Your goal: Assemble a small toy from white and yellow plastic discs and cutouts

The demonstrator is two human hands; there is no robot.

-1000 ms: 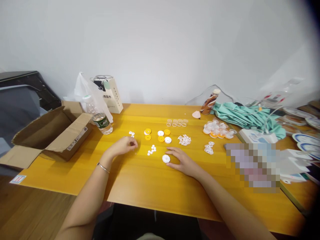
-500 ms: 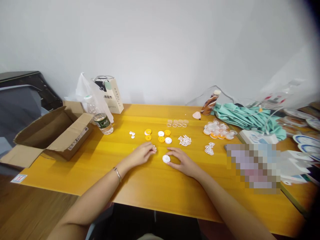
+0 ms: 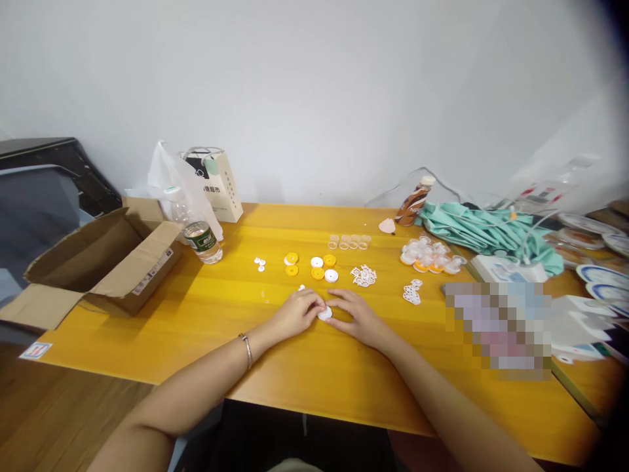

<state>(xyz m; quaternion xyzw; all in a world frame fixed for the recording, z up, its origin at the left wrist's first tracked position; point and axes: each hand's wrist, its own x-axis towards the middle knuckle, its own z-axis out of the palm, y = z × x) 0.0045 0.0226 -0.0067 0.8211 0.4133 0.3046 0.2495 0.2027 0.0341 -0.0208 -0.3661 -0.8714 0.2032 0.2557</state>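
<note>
Yellow laminate fills the head view, and on this table [image 3: 275, 367] both hands have now met over one small white disc [image 3: 325, 315] near the middle. The left hand [image 3: 296, 312] lies with its fingers curled down and drawn together at the disc's left edge, touching it and hiding part of it; whether a tiny piece is pinched at the fingertips cannot be told. The right hand [image 3: 361, 318] rests flat-ish on the table just beside the disc on its right, fingers loosely spread, the thumb and forefinger bracketing the disc so that it sits steadied between the two hands. A second ago the left hand was well off to the left, closed over something near the small white bits [image 3: 259, 263]; half a second ago it was over the cluster of little white dots just left of the disc; now it has come across to the disc itself, and only one of those dots [image 3: 301, 287] shows beyond its knuckles. That reads, as a judgement, as a small part being brought to the disc for fitting. The right hand and the disc have scarcely shifted. Beyond them the yellow and white discs [image 3: 317, 267], the clear cups [image 3: 348, 242], the water bottle [image 3: 196, 226] and the cardboard box [image 3: 105, 259] lie as before.
</note>
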